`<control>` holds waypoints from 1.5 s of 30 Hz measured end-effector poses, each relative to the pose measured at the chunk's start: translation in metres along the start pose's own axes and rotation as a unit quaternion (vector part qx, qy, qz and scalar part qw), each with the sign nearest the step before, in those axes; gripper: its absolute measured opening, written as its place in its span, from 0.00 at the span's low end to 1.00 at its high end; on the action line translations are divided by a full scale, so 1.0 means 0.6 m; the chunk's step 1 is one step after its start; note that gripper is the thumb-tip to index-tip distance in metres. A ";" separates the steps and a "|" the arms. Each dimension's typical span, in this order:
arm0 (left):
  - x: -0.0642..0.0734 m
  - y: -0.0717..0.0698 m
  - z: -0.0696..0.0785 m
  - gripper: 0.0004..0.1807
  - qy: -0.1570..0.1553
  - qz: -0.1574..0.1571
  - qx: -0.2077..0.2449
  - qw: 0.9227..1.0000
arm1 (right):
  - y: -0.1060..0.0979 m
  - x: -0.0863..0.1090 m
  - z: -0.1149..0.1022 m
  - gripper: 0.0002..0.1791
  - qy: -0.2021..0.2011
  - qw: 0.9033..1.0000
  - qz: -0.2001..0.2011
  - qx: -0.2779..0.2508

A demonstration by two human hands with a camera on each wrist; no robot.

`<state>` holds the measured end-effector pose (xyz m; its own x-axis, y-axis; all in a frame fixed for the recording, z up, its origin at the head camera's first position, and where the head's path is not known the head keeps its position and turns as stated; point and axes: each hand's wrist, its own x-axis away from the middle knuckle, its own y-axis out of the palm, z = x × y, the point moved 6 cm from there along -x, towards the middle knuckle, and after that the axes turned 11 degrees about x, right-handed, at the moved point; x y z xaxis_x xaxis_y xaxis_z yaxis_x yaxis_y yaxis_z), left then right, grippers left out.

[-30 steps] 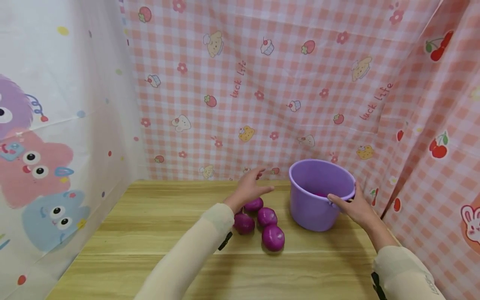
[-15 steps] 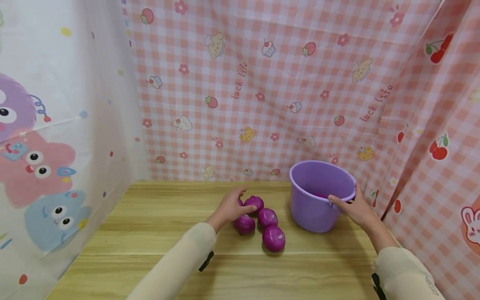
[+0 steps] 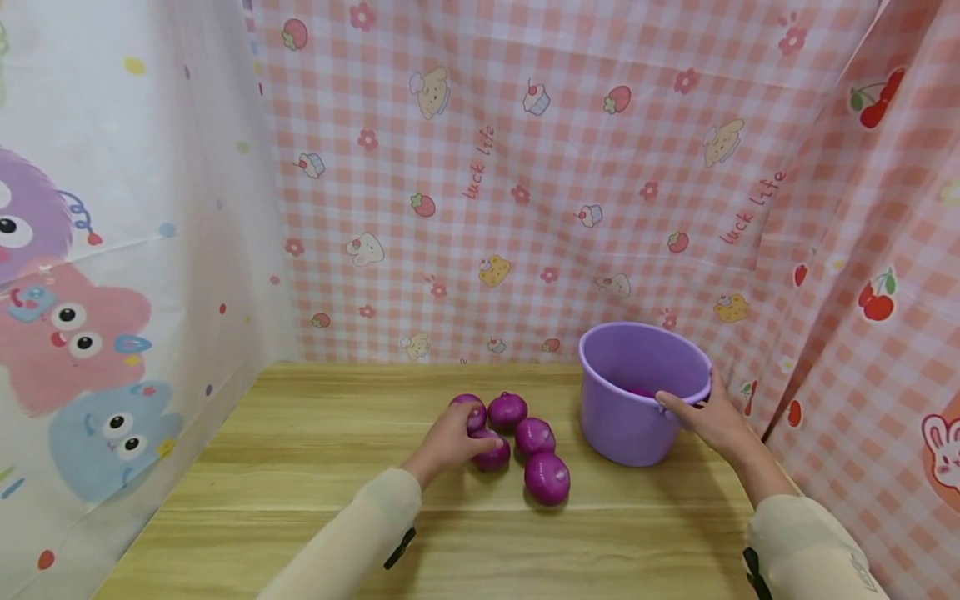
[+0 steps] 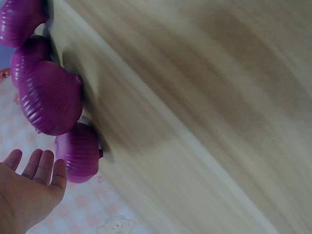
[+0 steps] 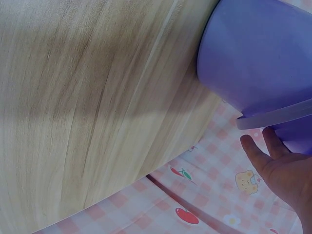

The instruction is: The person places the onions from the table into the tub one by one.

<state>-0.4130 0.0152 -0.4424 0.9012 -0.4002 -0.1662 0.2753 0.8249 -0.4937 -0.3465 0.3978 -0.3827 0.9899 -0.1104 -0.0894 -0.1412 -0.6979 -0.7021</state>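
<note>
Several red onions lie grouped on the wooden table. My left hand (image 3: 448,438) is over the left side of the group, its fingertips at the back-left onion (image 3: 471,406) and its thumb overlapping the front-left onion (image 3: 492,455). In the left wrist view, the loosely bent fingers (image 4: 44,168) are beside the lowest onion (image 4: 79,152), not wrapped round it. On the right stands a purple bucket (image 3: 626,429), with something magenta partly visible inside. My right hand (image 3: 716,421) grips its right rim, thumb over the edge and fingers outside.
The wooden table (image 3: 315,467) ends at a pink checked curtain (image 3: 420,275) behind and on the right. A white cartoon-print curtain (image 3: 187,333) hangs on the left. More onions (image 3: 535,437) lie between my left hand and the bucket.
My left hand has come back from above the onions, moving left and down to the left side of the group. The right hand stays on the bucket rim.
</note>
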 end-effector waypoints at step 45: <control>0.022 0.029 -0.051 0.41 -0.053 0.005 -0.039 0.998 | 0.000 -0.001 0.004 0.62 0.011 1.000 -0.003 0.009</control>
<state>-0.4067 0.0124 -0.4791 0.9351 -0.3447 -0.0825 0.2431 0.7931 -0.5585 -0.3469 0.3996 -0.3841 0.9902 -0.1214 -0.0697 -0.1345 -0.6861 -0.7149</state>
